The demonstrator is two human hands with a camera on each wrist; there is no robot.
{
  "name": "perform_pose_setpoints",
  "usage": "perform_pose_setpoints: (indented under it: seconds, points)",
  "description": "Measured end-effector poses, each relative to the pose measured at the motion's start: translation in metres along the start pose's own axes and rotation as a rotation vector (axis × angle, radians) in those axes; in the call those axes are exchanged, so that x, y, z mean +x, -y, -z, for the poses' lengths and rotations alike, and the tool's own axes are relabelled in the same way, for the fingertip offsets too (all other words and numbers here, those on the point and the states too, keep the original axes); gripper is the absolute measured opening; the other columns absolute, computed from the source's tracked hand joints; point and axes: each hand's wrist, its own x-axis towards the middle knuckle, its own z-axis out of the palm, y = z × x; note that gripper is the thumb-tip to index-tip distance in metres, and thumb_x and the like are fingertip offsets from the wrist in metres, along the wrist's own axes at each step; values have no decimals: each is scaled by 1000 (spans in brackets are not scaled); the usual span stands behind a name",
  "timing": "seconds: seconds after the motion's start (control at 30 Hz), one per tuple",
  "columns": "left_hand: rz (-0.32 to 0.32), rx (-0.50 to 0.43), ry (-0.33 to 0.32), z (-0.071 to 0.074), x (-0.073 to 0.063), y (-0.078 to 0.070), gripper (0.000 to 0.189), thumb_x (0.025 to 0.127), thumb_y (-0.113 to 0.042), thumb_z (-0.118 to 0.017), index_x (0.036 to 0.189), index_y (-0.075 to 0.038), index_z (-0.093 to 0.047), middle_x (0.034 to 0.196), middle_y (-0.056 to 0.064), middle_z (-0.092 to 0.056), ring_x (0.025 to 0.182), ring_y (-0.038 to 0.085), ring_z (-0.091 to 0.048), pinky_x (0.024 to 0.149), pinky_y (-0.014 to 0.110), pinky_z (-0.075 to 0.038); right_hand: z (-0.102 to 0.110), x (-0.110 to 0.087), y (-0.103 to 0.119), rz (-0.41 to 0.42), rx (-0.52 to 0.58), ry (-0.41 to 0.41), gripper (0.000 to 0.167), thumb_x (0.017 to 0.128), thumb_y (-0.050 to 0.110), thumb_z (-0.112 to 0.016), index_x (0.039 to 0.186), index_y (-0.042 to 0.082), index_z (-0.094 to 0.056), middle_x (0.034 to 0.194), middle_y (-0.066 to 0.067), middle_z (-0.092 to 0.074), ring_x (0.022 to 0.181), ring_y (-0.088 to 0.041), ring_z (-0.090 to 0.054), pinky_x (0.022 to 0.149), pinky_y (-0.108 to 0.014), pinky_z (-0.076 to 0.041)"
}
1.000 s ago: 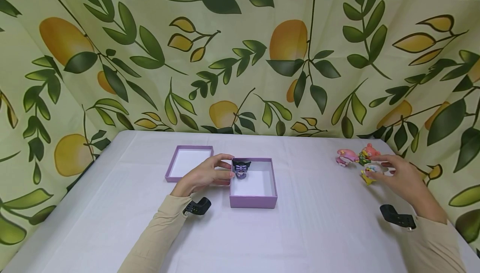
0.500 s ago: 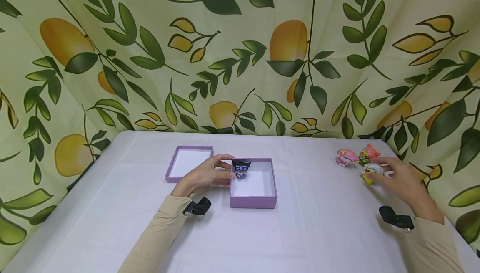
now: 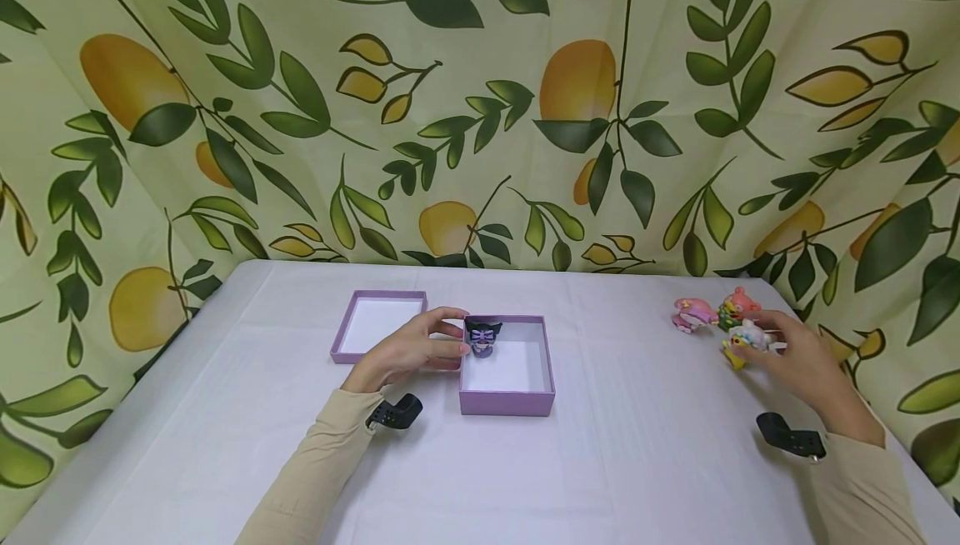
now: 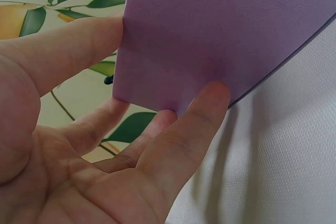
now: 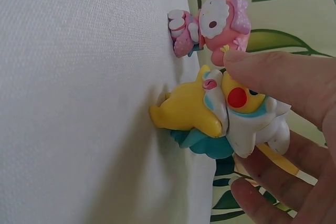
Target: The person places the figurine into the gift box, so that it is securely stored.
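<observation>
My left hand (image 3: 412, 343) touches the left wall of a purple open box (image 3: 507, 402), its fingers nearly straight against the wall and corner in the left wrist view. Inside the box, at the back left, sits a black and purple figurine (image 3: 483, 340). On the right, my right hand (image 3: 813, 362) pinches a yellow figurine in a white and teal costume (image 5: 189, 108), thumb at its head and fingers behind it. Close beyond it are a pink-headed figurine with green and yellow on its body (image 3: 739, 302) and a pink figurine (image 3: 693, 313).
A shallow purple lid (image 3: 342, 332) with a white inside lies left of the box, partly behind my left hand. White cloth covers the table (image 3: 615, 462). A curtain with leaves and fruit (image 3: 480, 128) hangs along the back edge.
My right hand has shifted slightly to the left, closer around the yellow figurine. My left hand and the box have not moved.
</observation>
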Motion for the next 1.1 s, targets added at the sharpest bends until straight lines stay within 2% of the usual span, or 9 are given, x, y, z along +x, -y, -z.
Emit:
perform_pose_setpoints:
  seconds: [0.13,0.27,0.5,0.6,0.73,0.93,1.1]
  points:
    - [-2,-3,0,0,0,0,60,91,-2,-67,145,-4,-41,131,23,-46,97,25,-67,95,43,-59,0,0,0,-10,4,3,70,93,36,-69,137,-11,-40,130,-38,-46,111,-53,-45,78,-61,-50]
    - [1,-4,-2,0,1,1,60,91,-2,-67,145,-4,-41,130,23,-46,97,25,-67,95,43,-59,-1,0,-1,-19,14,7,73,92,36,-70,137,-12,-39,130,-38,-46,111,-52,-44,77,-58,-50]
    - [-1,3,7,2,2,2,61,92,-3,-67,146,-3,-40,131,24,-45,100,27,-66,96,43,-59,-1,0,-2,-19,22,7,74,91,36,-72,136,-13,-39,129,-38,-47,109,-51,-46,75,-48,-51]
    - [-3,1,8,2,2,2,61,92,-2,-67,146,-3,-40,131,23,-46,100,26,-66,96,43,-59,0,0,-2,-14,21,6,73,90,35,-73,135,-13,-40,128,-38,-48,108,-51,-47,71,-36,-50]
    - [-8,0,7,2,2,1,60,92,-2,-67,146,-2,-40,130,24,-46,99,26,-66,96,43,-59,-1,1,-2,2,17,1,72,89,34,-74,134,-13,-42,126,-37,-50,106,-49,-49,68,-22,-43]
    - [-5,-4,6,1,2,1,61,91,-1,-67,146,-2,-40,130,24,-46,98,26,-66,96,43,-59,-2,1,-1,8,17,13,72,89,34,-74,134,-13,-42,125,-36,-50,103,-48,-52,67,-22,-46]
    - [-9,-4,6,1,2,1,60,91,-1,-67,145,-2,-40,130,24,-46,98,25,-66,96,43,-59,-3,1,-1,7,28,21,71,90,35,-73,134,-12,-42,124,-35,-51,100,-45,-56,60,-13,-45]
